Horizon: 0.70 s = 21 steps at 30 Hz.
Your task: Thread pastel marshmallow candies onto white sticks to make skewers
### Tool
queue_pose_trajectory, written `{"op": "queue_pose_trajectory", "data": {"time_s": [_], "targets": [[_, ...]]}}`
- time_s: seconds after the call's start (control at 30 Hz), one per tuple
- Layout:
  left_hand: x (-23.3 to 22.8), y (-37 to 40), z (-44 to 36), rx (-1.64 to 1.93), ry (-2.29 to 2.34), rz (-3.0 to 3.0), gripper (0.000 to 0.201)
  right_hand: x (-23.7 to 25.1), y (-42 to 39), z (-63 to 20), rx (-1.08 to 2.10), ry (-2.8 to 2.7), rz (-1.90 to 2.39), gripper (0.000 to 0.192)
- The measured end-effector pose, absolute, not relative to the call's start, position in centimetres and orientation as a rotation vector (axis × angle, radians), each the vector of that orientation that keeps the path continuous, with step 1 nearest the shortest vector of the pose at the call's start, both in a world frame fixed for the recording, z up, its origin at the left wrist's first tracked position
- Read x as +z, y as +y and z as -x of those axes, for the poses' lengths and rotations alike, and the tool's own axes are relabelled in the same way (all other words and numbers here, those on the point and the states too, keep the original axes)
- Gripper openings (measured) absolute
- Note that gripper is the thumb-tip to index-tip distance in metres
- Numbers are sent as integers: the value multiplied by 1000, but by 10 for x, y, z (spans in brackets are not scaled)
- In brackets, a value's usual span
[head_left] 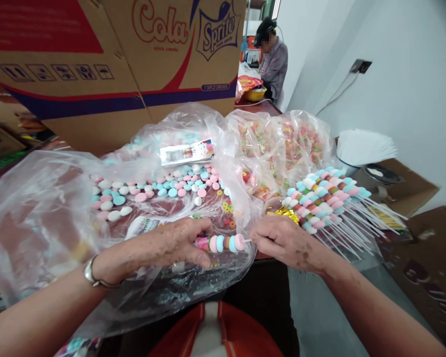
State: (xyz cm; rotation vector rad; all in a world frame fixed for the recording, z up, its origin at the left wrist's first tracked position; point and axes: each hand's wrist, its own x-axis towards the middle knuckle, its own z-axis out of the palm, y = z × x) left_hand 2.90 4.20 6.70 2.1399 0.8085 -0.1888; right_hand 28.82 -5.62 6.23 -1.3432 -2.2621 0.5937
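Observation:
A candy skewer of pink, blue and brownish pieces lies level between my hands. My right hand pinches its white stick just past the last pink piece. At the other end, my left hand curls thumb and fingers around a printed plastic wrapper, and the skewer's tip is hidden there. Behind my left hand, loose pink, blue and white candies lie on a clear plastic bag. A few small ring candies are just beyond the skewer. Finished candy skewers are piled to the right of my right hand.
A large cardboard box stands at the back. Clear bags of ring candies sit behind my right hand. Gold twist ties lie beside the skewer pile. An open carton is at the right, and another person works farther back.

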Motion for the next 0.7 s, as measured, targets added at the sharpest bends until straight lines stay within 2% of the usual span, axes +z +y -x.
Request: {"op": "queue_pose_trajectory", "data": {"time_s": [0.13,0.3,0.37,0.43,0.5,0.6,0.7], "targets": [[68,42,-29,-180,787,-2079,45,61,-56,-284,383,-2322,1254,27],[73,39,-37,-168,698,-2081,49,58,-56,-270,-68,-2402,1073,23],[75,37,-41,-174,668,-2102,47,56,-56,-266,-111,-2387,1062,24],[76,33,-44,-161,656,-2156,41,55,-57,-263,42,-2311,1185,23],[76,29,-47,-126,589,-2236,31,56,-58,-260,392,-2201,1376,23],[74,22,-52,-85,446,-2377,28,55,-62,-251,888,-2062,1525,24],[70,16,-57,-77,404,-2547,22,47,-66,-236,978,-1923,1496,21]]}}
